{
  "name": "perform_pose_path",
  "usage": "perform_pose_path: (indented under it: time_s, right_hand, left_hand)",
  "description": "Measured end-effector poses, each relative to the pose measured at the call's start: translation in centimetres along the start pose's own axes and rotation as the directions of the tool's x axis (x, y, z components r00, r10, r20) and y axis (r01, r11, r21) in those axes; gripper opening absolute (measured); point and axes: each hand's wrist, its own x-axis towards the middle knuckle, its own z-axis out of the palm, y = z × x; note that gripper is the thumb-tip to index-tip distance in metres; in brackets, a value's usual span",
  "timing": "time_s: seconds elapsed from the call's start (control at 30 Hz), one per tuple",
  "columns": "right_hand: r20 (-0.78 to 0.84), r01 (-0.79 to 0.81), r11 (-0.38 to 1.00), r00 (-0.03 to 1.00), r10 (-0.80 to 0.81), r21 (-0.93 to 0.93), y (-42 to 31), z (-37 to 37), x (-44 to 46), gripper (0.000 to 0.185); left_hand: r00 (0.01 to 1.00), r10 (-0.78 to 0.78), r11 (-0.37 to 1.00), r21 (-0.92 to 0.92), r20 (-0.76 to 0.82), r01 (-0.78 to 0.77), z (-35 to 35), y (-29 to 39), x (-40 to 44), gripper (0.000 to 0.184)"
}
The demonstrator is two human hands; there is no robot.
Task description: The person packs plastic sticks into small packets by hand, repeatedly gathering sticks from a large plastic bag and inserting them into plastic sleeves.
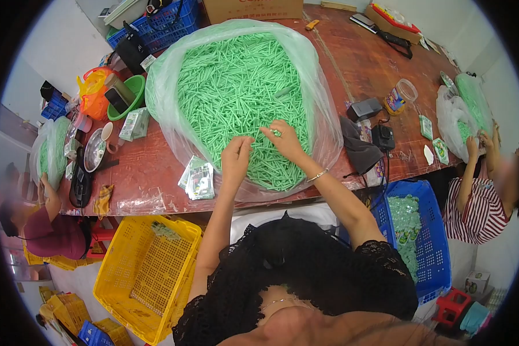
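A large clear plastic bag (328, 124) lies wide open on the table, full of thin light-green plastic sticks (236, 75). Both of my hands are over the near part of the heap. My left hand (236, 158) is closed, thumb and fingertips pinched together; what they hold, if anything, is too small to make out. Just to its right, my right hand (284, 143) has its fingers curled in a pinch. Green shows between those fingers, but I cannot tell whether it is held or lies behind. Printed packets (199, 180) lie left of my left wrist.
The red-brown table (150, 193) also bears a green bowl (134, 95), a clear jar (395, 102) and a black camera (383, 136). Below stand a yellow crate (112, 271) and a blue crate (438, 248) holding green packs. Co-workers sit left (55, 233) and right (478, 207).
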Motion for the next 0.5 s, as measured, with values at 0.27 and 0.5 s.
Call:
perform_pose_path:
  time_s: [0.27,0.5]
  right_hand:
    - [0.052,0.209,0.969,0.978,-0.203,-0.132,0.7,0.6,-0.4,0.02]
    - [0.038,-0.204,0.796,0.974,0.223,0.57,-2.5,-3.2,0.0,0.031]
  left_hand:
    - [0.852,0.355,0.619,0.586,0.385,-0.523,2.6,2.6,0.4,0.059]
    - [0.966,0.075,0.979,-0.201,0.248,-0.024,4.2,1.1,-1.0,0.061]
